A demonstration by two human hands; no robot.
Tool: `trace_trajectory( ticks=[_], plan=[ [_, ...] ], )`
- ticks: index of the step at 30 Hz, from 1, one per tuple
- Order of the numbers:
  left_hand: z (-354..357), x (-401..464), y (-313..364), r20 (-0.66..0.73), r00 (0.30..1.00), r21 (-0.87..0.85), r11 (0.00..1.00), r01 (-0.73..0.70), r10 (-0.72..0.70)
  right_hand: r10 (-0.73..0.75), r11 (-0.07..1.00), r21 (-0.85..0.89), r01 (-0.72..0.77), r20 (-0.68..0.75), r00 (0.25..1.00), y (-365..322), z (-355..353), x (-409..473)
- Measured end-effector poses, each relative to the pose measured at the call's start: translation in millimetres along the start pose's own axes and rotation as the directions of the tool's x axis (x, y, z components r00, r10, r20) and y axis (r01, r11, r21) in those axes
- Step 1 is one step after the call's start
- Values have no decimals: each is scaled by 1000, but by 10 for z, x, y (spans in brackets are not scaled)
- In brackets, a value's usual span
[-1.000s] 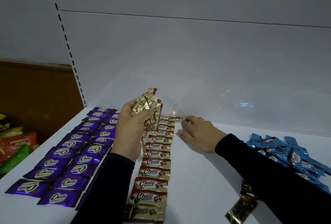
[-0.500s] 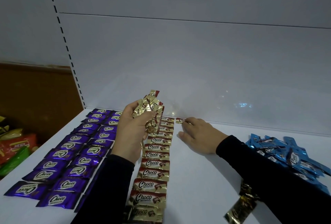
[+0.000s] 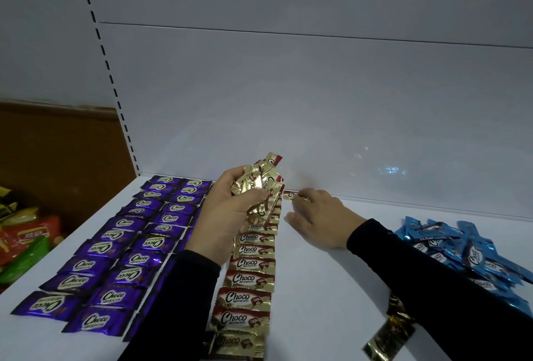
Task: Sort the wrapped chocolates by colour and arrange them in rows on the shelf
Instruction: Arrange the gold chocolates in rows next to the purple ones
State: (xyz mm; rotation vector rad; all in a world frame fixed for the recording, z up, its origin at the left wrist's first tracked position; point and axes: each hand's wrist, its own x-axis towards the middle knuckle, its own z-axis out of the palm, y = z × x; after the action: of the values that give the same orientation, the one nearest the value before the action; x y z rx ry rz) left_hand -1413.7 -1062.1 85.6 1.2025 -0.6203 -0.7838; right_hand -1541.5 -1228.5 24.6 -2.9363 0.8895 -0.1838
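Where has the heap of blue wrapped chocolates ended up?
In the head view, the loose heap of blue foil-wrapped chocolates lies unsorted on the white shelf, at its right side just beyond the black right sleeve, well apart from the gold row.

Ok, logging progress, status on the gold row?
Left hand grips gold bunch. Right hand sets single gold chocolate at shelf back. Nothing in the way.

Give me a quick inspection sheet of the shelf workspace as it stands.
Surface: white shelf, flat.
Job's things: purple chocolates in rows at left; gold row mid-shelf; blue pile loose at right.
Clutter: stray gold wrapper near front edge.
Hands: left hand grips a gold bunch; right hand fingers on a gold chocolate at the back.
Cables: nothing seen.
Surroundings: snack packets left of the shelf.
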Motion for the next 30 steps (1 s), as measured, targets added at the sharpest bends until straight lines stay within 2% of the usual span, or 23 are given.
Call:
trace_trajectory(
  ticks=[2, 3, 4, 5, 6, 7, 8, 9, 10, 13, 16, 18, 20, 22, 23, 24, 26, 27, 30],
  plan=[
    [3, -1, -3, 20, 1000, -11, 1000, 9, -8, -34, 999, 24, 37, -91, 995, -18, -60, -31],
    [3, -5, -4, 28, 1000, -21, 1000, 15, -14, -20, 995, 91, 33, -139, 990, -37, -119, -46],
    [2, -7, -8, 36, 999, -27, 999, 21, -20, 52, 969, 248, -8, -173, 984, -69, -201, -55],
    [-2, -5, -15, 47, 999, -26, 999, 27, -26, 173, 871, 485, -74, -163, 971, -132, -312, -77],
    [1, -5, -21, 61, 998, -20, 999, 32, -31, 286, 670, 731, -129, -94, 954, -193, -407, -90],
    [2, -10, -25, 75, 997, -7, 999, 36, -35, 340, 408, 898, -167, 20, 940, -244, -481, -93],
    [6, -11, -29, 90, 995, 9, 999, 37, -38, 333, 171, 968, -182, 117, 936, -292, -548, -101],
    [13, -17, -31, 106, 994, 21, 999, 37, -39, 300, 31, 983, -182, 164, 940, -325, -598, -114],
    [21, -23, -30, 124, 991, 33, 999, 38, -42, 263, -34, 983, -180, 183, 947, -351, -630, -121],
    [9, -12, -66, 175, 983, 76, 996, 35, -48, 234, -130, 975, -182, 208, 950, -439, -666, -164],
    [-10, 0, -89, 186, 981, 84, 995, 44, -59, 319, -274, 953, -131, 218, 922, -417, -662, -156],
    [-13, -6, -73, 166, 984, 57, 996, 62, -70, 407, -316, 947, -67, 199, 891, -335, -670, -138],
    [-8, -27, -42, 134, 989, 7, 998, 62, -62, 483, -235, 971, -48, 160, 861, -251, -692, -143],
    [-8, -27, -27, 83, 995, -25, 998, 49, -47, 509, -64, 994, -91, 111, 854, -178, -650, -179],
    [-9, -20, -21, 53, 998, -31, 999, 42, -40, 497, 61, 989, -131, 84, 864, -152, -607, -205],
    [-14, -4, -26, 26, 999, -35, 999, 35, -34, 473, 249, 952, -177, 40, 880, -131, -557, -232],
    [-26, 18, -34, -12, 999, -40, 999, 30, -31, 370, 642, 732, -229, -34, 928, -83, -422, -249],
    [-34, 21, -35, -22, 999, -36, 999, 30, -31, 313, 747, 627, -223, -34, 949, -69, -360, -239],
    [-53, 23, -41, -25, 999, -21, 999, 25, -26, 224, 840, 508, -191, -5, 975, -78, -254, -204]
  ],
)
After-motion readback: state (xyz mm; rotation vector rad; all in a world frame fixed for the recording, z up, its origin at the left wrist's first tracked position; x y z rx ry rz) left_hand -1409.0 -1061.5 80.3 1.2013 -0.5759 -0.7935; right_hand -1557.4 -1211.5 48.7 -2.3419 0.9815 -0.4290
